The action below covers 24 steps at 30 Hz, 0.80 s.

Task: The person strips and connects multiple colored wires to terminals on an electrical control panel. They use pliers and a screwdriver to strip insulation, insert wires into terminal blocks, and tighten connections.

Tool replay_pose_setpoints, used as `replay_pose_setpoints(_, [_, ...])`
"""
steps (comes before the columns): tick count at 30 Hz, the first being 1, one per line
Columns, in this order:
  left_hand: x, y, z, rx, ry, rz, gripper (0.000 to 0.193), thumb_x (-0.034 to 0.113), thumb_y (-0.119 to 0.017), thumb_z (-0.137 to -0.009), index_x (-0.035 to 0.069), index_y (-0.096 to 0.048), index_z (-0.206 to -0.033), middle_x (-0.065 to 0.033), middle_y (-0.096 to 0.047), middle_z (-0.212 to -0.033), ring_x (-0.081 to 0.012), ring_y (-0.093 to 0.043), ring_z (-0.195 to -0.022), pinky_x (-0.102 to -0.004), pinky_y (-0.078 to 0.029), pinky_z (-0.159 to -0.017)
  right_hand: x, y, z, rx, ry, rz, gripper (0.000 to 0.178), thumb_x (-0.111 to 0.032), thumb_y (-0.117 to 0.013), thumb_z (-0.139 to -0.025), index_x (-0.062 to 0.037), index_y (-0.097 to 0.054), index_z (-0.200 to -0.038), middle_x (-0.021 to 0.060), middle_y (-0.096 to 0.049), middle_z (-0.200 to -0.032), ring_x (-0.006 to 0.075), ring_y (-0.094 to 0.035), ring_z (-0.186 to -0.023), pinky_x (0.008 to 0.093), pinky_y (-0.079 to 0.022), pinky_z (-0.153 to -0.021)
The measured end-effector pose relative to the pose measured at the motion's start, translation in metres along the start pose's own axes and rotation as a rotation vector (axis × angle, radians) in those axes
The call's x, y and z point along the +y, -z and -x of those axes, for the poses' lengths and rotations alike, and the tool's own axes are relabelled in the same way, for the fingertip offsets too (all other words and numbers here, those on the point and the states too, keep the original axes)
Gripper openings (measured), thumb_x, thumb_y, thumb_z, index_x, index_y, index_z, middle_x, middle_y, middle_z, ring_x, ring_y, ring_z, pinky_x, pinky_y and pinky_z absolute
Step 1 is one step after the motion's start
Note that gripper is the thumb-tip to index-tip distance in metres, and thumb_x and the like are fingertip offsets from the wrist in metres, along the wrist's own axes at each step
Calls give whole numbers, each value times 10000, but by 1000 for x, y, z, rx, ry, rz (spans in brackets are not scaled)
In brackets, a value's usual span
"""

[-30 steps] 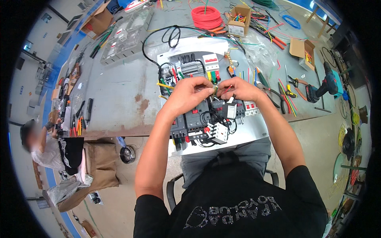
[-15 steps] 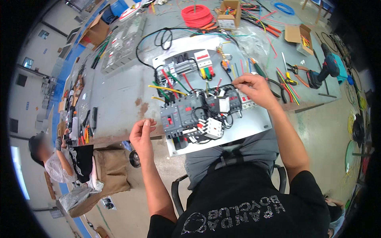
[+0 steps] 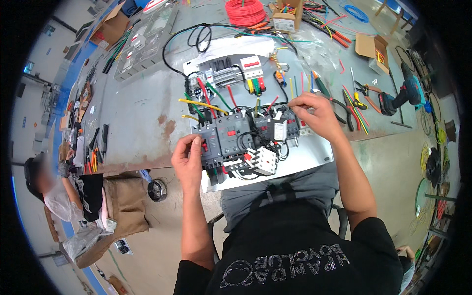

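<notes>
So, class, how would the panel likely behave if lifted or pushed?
The panel would probably stay stiff, being a flat plate. It's likely heavy, with breakers crowding it, and might tip if pressed along its near edge, which overhangs the table.

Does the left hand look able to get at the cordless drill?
Probably not: the left hand is at the leftmost circuit breaker, while the cordless drill lies far right, beyond the metal panel and the right hand.

Beige floor (image 3: 162,221) lies beneath 1 gray worktable (image 3: 137,130) (brown-stained in places).
</notes>
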<state>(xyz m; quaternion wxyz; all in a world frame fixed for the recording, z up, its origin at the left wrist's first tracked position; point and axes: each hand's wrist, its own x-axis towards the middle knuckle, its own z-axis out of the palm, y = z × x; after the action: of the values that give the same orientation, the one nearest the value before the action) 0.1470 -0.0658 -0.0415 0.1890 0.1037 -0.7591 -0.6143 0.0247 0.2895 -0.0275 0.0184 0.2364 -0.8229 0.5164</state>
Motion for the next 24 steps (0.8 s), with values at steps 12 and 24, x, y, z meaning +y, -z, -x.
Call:
replay_pose_setpoints(12, [-9,5,-15,55,2,30,171,99,-690,-999,-10,-701,-1132,-51,-720,-1030,-101,-645,-928,-252,-510,-832,-5,-3,-2,-8,-92,4,157,-51,-691,-918,5,-752,-1051,51,-694,-943,115,-612,-806,271,-508,-751])
replay_pose_setpoints(24, [3,-2,-87,-289,-43,-78,430,115,-724,-940,20,-662,-1355,-61,-735,-1123,-116,-644,-1058,-311,-519,-917,-5,-3,-3,-12,-109,-15,161,-67,-699,-922,12,-752,-1052,58,-704,-963,120,-642,-849,274,-523,-785])
